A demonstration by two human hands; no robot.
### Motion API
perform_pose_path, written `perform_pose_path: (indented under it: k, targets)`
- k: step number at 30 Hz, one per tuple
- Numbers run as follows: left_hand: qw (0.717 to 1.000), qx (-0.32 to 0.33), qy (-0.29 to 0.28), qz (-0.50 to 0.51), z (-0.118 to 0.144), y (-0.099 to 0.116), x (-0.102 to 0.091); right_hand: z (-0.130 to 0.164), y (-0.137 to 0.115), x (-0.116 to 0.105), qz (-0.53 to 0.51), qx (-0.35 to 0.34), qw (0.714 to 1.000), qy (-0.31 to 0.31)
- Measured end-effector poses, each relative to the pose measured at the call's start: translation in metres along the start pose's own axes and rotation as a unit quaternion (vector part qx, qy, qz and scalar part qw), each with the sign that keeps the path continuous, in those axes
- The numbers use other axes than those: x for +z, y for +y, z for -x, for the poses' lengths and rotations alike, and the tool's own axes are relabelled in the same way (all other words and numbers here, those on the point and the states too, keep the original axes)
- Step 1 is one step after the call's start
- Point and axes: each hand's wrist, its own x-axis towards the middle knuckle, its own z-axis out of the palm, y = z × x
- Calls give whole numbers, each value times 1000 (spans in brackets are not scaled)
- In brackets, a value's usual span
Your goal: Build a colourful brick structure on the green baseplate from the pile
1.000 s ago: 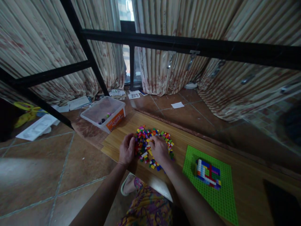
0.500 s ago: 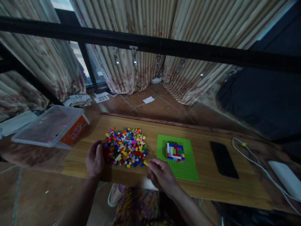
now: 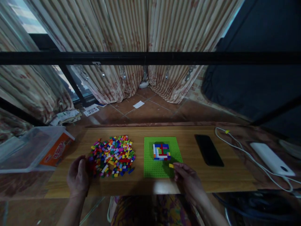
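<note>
Between the thumb and fingertips of my right hand (image 3: 187,179) is a small yellow toy brick (image 3: 171,165), held over the near right part of a green studded baseplate (image 3: 148,171). On that plate stands a low, roughly square build of multicoloured bricks (image 3: 161,152), just beyond the held brick and apart from it. My left hand (image 3: 78,177) rests at the left edge of a spread pile of loose bricks (image 3: 113,155), its fingers loosely curved and the thumb apart. I see nothing in the left hand; its fingertips are partly hidden.
A wooden board (image 3: 138,185) carries the bricks and a black phone-like slab (image 3: 208,150). At the left stands a clear plastic box (image 3: 39,150) with an orange label. A white cable (image 3: 249,156) and a white power bank (image 3: 271,158) lie at the right. A dark rail (image 3: 150,58) crosses beyond.
My right hand has carried the yellow brick rightward from the pile's edge to over the baseplate. The left hand stays beside the pile. The camera view has turned and levelled.
</note>
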Motion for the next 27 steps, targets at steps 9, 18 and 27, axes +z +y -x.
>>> perform_pose_path:
  k: [9,18,27]
  targets:
    - [992,109,65,-16,27,70,13,-11,1,1,-37,15,999,-37]
    - [877,391,-268,-73,133,119,93,-21,0,-2,-11,-13,1000,-1]
    - [820,432,-343,-154,161,122,115,-28,-4,2,38,-13,999,-9]
